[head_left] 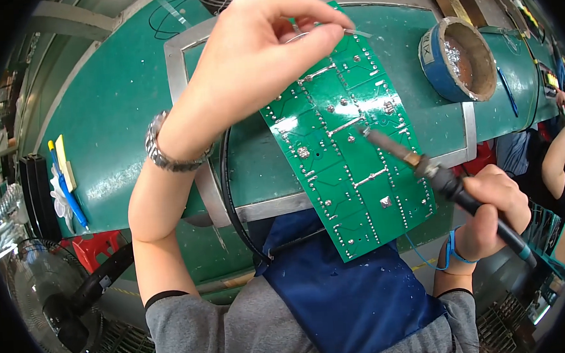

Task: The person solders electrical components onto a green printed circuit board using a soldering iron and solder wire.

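Note:
A green circuit board [366,165] lies tilted in front of me, its underside dotted with solder joints and silvery bars. Over its far end, my left hand [280,37] is closed in a pinch; a short length of thin silvery solder wire [359,33] sticks out past the fingertips. My right hand [498,208] grips a soldering iron [448,182] by its black handle. The iron's tip points left over the middle of the board, close to one silvery bar; whether it touches cannot be made out. A blue strap circles my right wrist.
A metal frame [176,73] lies on the green table [120,121] under the board. Right of it stands a round blue-sided pot [440,63] with solder bits. A black cable [226,180] hangs by my left arm. A fan [57,307] stands lower left; another person [553,166] works at right.

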### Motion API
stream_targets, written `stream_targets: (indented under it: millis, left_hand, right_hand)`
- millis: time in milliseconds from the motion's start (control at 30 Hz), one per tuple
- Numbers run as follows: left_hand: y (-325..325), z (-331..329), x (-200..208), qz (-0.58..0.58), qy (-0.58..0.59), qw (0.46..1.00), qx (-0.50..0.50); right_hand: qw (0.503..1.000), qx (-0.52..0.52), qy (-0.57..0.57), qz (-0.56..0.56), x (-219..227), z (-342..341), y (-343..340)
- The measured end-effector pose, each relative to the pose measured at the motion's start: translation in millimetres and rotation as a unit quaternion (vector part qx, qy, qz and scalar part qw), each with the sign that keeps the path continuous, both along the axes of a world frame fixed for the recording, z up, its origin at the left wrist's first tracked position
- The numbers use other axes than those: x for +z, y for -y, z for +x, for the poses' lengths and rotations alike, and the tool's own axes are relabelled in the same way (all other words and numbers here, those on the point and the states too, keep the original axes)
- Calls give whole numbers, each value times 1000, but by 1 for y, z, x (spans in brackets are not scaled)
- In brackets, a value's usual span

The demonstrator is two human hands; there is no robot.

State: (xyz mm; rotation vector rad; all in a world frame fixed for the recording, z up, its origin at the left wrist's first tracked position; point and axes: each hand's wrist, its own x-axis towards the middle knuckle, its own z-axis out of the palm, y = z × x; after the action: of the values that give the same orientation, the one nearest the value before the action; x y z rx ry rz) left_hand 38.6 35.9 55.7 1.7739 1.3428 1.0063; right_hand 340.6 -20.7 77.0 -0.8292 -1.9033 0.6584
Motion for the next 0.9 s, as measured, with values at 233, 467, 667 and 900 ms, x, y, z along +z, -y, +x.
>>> stream_targets:
  millis: [233,467,667,900]
  left_hand:
    - [1,-8,5,-228,197,953,-17]
    - [3,-11,12,-201,146,969,-2]
    - [2,-11,8,-240,238,941,-6]
    - [1,-13,5,-217,194,957,-6]
  right_hand:
    - [997,56,54,-24,-1,-24,-7]
    - [995,68,75,-20,-4,-30,-8]
    - [998,46,47,8,1,-23,-8]
    - [991,97,96,-8,-3,-28,-15]
